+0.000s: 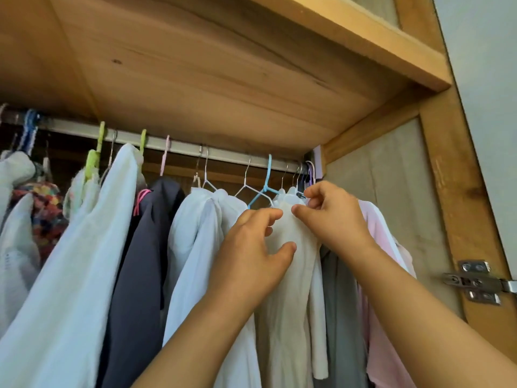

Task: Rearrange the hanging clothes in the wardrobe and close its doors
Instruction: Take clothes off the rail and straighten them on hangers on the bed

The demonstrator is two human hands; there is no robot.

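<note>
Cream garment [288,247] pinched by both hands, crowding wardrobe's right wall [391,205].

The wardrobe [223,65] is warm brown wood. The clothes: a cream garment [288,275], a pink garment [383,247], a dark navy jacket [140,261], and far left perhaps a multicoloured patchwork piece [47,214]. One hanger [264,189] is light blue.

Wardrobe shelf: pale wooden wardrobe shelf board [195,65], grained, matt.
Rail: grey metal hanging rail [179,144], smooth, dull sheen.
Hinge: silver metal door hinge [475,281], glossy.
Hanger: light-blue plastic hanger [267,183], smooth.
Garment: cream cloth garment [288,275], soft, matt.
</note>
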